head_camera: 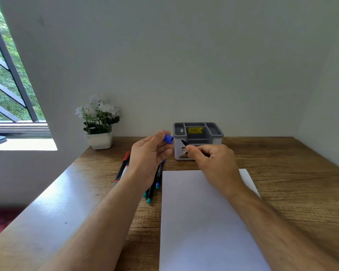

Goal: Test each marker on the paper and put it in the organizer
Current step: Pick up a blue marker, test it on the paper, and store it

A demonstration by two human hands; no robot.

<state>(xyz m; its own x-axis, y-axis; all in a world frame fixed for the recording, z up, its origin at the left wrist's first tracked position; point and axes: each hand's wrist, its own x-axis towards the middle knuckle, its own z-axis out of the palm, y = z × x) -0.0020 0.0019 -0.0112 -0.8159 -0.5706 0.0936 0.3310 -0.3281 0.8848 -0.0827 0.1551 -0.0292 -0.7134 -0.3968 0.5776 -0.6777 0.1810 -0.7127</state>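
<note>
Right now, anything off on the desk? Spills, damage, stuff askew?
Nothing damaged or spilled. The paper is unmarked and lies flat. The organizer stands upright, a yellow price sticker on it. Spare markers lie in a loose pile beside the paper. The left hand holds a blue cap; the right hand holds the uncapped marker.

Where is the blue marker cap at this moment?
The blue cap is pinched in the left hand, raised just left of the grey organizer, facing the marker tip held by the right hand.
</note>
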